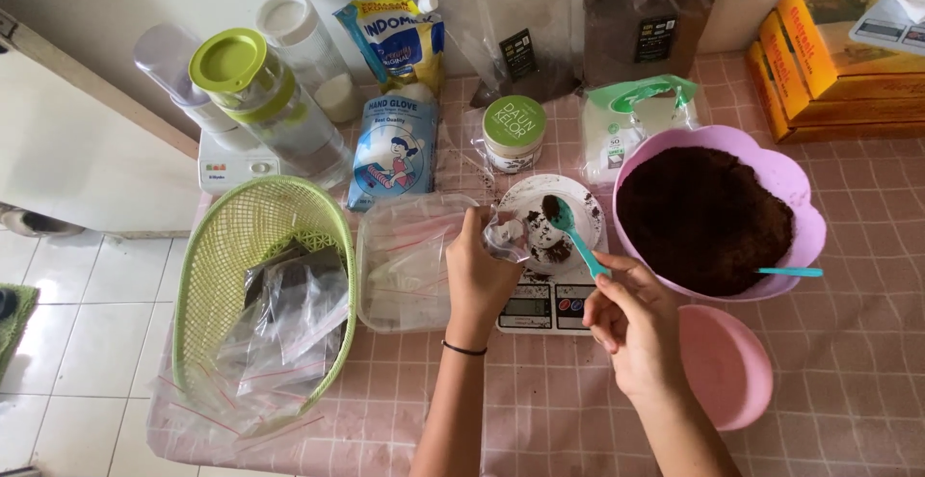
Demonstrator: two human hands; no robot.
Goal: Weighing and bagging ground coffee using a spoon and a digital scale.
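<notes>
I am working over the table [867,246], its pink checked cloth spread under both hands. To the right of my right hand sits the big lilac bowl [800,188], heaped with dark brown powder [703,217], with a second teal spoon [790,272] lying at its near edge. Far to the left of my left hand stands the green mesh basket [241,236], holding filled clear bags. Just left of that hand is a clear tub [405,275] with empty zip bags in it, and just right of my right wrist lies a small pink lid [732,366].

Between the hands is the digital scale [544,308], carrying a white plate [578,198] dusted with powder. My left hand [482,279] pinches a small clear pouch [506,238] at its mouth, holding it over the plate's near edge. My right hand [631,328] is closed around the handle of the teal spoon [573,231], whose bowl carries a scoop of powder right beside the pouch.

I judge this to be the filling step: powder is going into the pouch by the spoonful. The next move calls for a steady tilt of the spoon into the open mouth, with the left fingers keeping the mouth wide so nothing spills.
</notes>
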